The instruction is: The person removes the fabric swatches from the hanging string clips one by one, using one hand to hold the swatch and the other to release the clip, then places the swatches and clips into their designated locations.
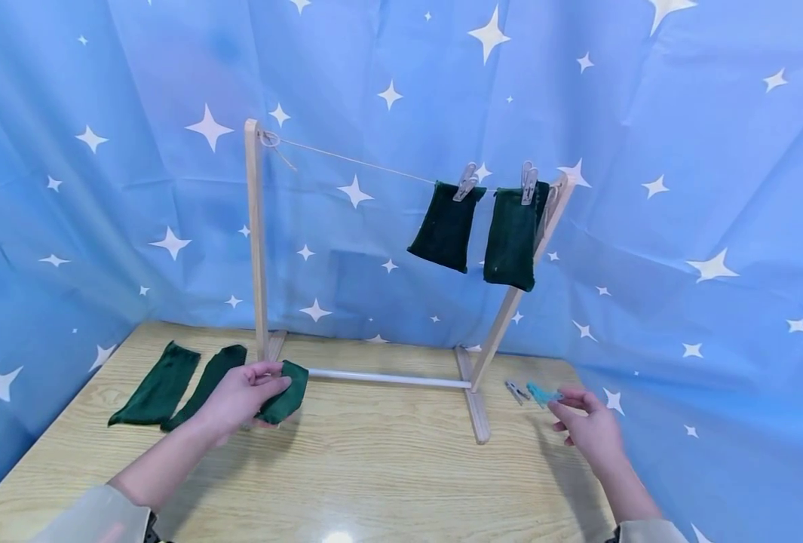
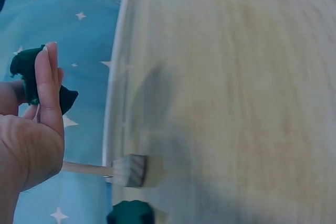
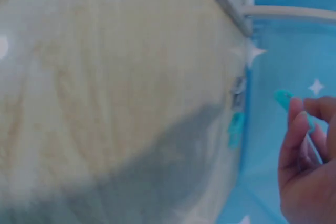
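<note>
In the head view my left hand (image 1: 241, 394) pinches a folded dark green cloth (image 1: 291, 392) between thumb and fingers, above the table beside the left post's foot. The left wrist view shows this cloth (image 2: 26, 69) bunched in the grip, its corner sticking out behind the fingers. At the right, my right hand (image 1: 587, 426) pinches a teal clothespin (image 3: 283, 98) at the fingertips, raised over the table. Below it another teal clothespin (image 3: 235, 129) lies beside a grey clothespin (image 3: 238, 93). Two green cloths (image 1: 445, 230) hang from the line (image 1: 360, 160), held by grey clothespins (image 1: 528, 183).
A wooden stand with a left post (image 1: 257, 241) and a right post (image 1: 510, 309) carries the line. A white bar (image 1: 387, 378) joins its feet low over the table (image 1: 374, 467). Two more green cloths (image 1: 157, 385) lie at the left. A starry blue curtain (image 1: 679, 188) hangs behind.
</note>
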Motion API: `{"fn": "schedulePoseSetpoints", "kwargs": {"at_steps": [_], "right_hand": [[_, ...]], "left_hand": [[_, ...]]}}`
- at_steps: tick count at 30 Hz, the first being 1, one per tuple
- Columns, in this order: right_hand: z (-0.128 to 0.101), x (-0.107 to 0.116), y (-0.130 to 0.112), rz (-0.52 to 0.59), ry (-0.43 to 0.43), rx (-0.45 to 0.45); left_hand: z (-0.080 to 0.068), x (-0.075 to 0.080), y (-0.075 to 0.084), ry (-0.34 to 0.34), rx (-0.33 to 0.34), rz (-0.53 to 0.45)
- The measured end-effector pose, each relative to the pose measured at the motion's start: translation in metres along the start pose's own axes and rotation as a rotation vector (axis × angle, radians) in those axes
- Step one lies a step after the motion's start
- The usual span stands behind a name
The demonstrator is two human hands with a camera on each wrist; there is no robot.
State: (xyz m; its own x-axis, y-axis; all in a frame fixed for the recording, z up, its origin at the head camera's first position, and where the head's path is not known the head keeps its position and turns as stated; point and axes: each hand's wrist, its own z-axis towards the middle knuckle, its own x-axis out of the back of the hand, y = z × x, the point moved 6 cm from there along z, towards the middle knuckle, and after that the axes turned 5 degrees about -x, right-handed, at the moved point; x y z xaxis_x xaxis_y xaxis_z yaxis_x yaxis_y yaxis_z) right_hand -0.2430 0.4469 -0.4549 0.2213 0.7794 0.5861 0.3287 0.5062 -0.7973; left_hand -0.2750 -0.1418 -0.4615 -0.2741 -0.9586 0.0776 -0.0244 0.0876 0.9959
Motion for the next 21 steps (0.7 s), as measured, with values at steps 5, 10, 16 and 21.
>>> {"fn": "schedulePoseSetpoints", "kwargs": {"at_steps": [5, 10, 16, 21], "right_hand": [[0.005, -0.016, 0.016, -0.030, -0.053, -0.025], [0.007, -0.032, 0.025, -0.039, -0.071, -0.050], [0.011, -0.048, 0.030, -0.085, -0.099, -0.047], [0.014, -0.054, 0.032, -0.099, -0.119, -0.036]], "left_hand": [[0.001, -0.001, -0.014, 0.033, 0.024, 0.023], [0.002, -0.001, -0.019, 0.047, 0.042, 0.037], [0.005, -0.001, -0.023, 0.078, 0.087, 0.040], [0.002, -0.006, -0.032, 0.073, 0.164, 0.095]]}}
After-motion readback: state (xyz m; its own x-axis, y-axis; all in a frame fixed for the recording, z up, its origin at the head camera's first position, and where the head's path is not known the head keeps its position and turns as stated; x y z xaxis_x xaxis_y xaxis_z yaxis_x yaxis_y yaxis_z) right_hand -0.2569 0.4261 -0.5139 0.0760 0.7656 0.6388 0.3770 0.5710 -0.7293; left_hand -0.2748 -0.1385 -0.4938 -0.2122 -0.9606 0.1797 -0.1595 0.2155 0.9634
